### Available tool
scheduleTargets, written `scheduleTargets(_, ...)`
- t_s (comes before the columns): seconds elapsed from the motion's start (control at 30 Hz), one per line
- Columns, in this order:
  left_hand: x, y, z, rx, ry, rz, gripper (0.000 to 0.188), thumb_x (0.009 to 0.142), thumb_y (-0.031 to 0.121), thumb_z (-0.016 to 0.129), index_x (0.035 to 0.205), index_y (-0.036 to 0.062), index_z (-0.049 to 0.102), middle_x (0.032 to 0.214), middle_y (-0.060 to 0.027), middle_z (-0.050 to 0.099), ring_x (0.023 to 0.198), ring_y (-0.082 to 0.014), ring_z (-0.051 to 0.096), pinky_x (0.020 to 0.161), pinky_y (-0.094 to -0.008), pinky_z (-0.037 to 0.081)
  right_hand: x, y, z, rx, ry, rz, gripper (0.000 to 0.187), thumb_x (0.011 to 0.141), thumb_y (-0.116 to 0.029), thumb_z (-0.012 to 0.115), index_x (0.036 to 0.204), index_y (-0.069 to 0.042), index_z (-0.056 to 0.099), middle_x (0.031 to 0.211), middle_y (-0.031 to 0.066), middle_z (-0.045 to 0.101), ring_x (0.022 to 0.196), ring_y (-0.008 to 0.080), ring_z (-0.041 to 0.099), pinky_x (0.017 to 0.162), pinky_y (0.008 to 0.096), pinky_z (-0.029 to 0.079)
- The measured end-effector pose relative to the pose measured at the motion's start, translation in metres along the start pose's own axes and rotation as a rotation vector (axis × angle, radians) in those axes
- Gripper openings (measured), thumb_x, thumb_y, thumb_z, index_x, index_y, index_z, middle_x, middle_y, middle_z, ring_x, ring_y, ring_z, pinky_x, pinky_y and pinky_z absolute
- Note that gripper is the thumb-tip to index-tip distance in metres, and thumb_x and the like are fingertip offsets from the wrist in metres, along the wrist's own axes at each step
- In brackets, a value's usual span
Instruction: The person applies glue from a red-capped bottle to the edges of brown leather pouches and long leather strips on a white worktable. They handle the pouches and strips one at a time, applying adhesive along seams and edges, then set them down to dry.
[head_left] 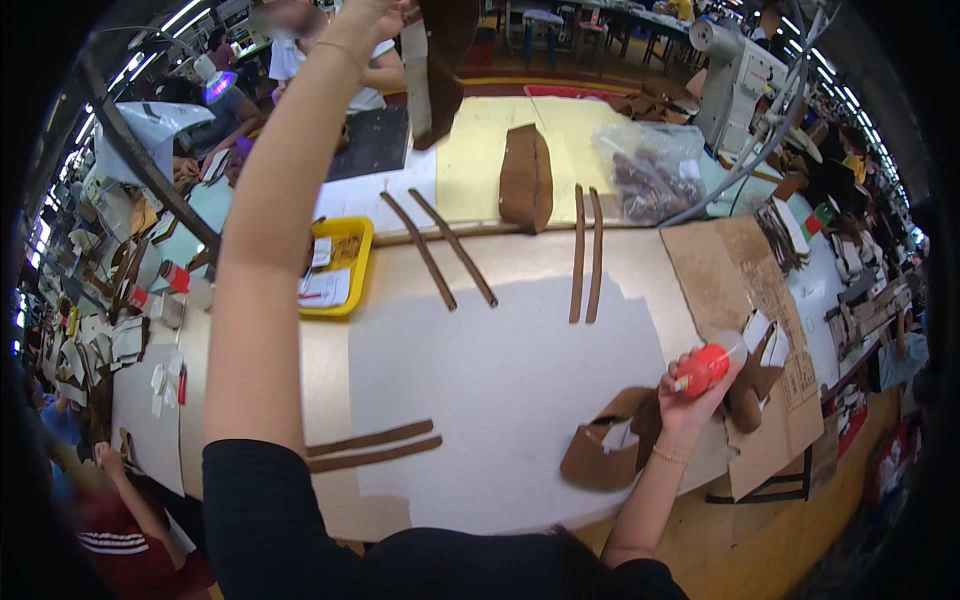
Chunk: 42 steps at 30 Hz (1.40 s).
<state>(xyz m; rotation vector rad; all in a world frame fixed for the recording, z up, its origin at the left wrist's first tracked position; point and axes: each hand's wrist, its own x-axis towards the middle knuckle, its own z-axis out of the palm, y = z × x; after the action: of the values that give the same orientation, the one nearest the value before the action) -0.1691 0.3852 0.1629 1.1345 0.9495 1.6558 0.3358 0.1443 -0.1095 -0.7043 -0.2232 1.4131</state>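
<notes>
My left arm is stretched far forward, and at the top edge my left hand (378,12) is closed on a brown leather piece (440,90) with a pale strip along one side; its upper end is cut off. Low on the right, my right hand (688,402) grips a red and clear squeeze bottle (708,368), tilted with its tip toward the left. Just left of that wrist lies a curved brown leather piece (600,455) on the grey sheet. Pairs of thin brown strips (428,250) lie on the table, other strips (578,255) to their right, and more strips (375,445) by my left elbow.
A yellow tray (366,262) stands beside my left forearm. Beyond are a flat brown piece (526,185), a clear plastic bag (655,170) and a sewing machine (735,85). Cardboard (715,270) with brown pieces lies right. Other people work at the left.
</notes>
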Motion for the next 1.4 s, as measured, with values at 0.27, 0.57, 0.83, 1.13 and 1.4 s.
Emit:
scheduleTargets(0.27, 0.062, -0.171, -0.009, -0.292, 0.266, 0.071, 0.025, 0.083, 0.021, 0.066, 0.103, 0.0057, 0.063, 0.095, -0.0064, 0.067, 0.084, -0.0226, 0.064, 0.072, -0.0357, 0.051, 0.019, 0.014, -0.005, 0.06, 0.121, 0.057, 0.069, 0.078, -0.075, 0.048, 0.089, -0.007, 0.055, 0.066, 0.0049, 0.053, 0.053, 0.0162, 0.05, 0.041, 0.0255, 0.039)
scheduleTargets(0.57, -0.008, -0.371, -0.079, -0.159, 0.583, -0.468, 0.03, 0.091, 0.011, 0.05, 0.117, -0.0023, 0.048, 0.108, -0.019, 0.055, 0.091, -0.0332, 0.062, 0.08, -0.0445, 0.053, 0.016, 0.01, 0.005, 0.028, 0.091, -0.016, 0.065, 0.083, -0.071, 0.046, 0.088, -0.006, 0.054, 0.071, 0.0053, 0.055, 0.053, 0.0154, 0.047, 0.039, 0.0253, 0.04)
scheduleTargets(0.83, -0.057, -0.298, -0.032, 1.079, 0.062, -0.24, 0.058, 0.081, 0.013, 0.058, 0.136, 0.0069, 0.04, 0.071, -0.0077, 0.052, 0.063, -0.0167, 0.055, 0.043, -0.0279, 0.041, 0.02, 0.01, -0.01, 0.081, 0.003, 0.07, 0.066, 0.082, -0.071, 0.048, 0.093, -0.006, 0.054, 0.075, 0.0066, 0.055, 0.06, 0.0176, 0.05, 0.044, 0.0271, 0.043)
scheduleTargets(1.13, -0.106, -0.219, 0.137, 1.403, -1.21, -0.697, 0.074, 0.078, 0.021, 0.062, 0.146, 0.0237, 0.033, 0.06, 0.0013, 0.049, 0.045, -0.0091, 0.036, 0.041, -0.0227, 0.024, 0.022, 0.012, -0.014, 0.056, 0.04, 0.083, 0.068, 0.081, -0.072, 0.048, 0.091, -0.006, 0.053, 0.073, 0.0054, 0.053, 0.059, 0.0164, 0.049, 0.044, 0.0252, 0.041)
scheduleTargets(1.4, -0.112, -0.246, 0.139, 1.39, -1.147, -0.796, 0.078, 0.077, 0.021, 0.064, 0.146, 0.0305, 0.03, 0.06, 0.0018, 0.05, 0.046, -0.0084, 0.036, 0.044, -0.0237, 0.024, 0.016, 0.004, -0.019, 0.099, -0.008, 0.054, 0.069, 0.08, -0.073, 0.048, 0.091, -0.006, 0.053, 0.074, 0.0057, 0.054, 0.059, 0.0161, 0.049, 0.044, 0.025, 0.041)
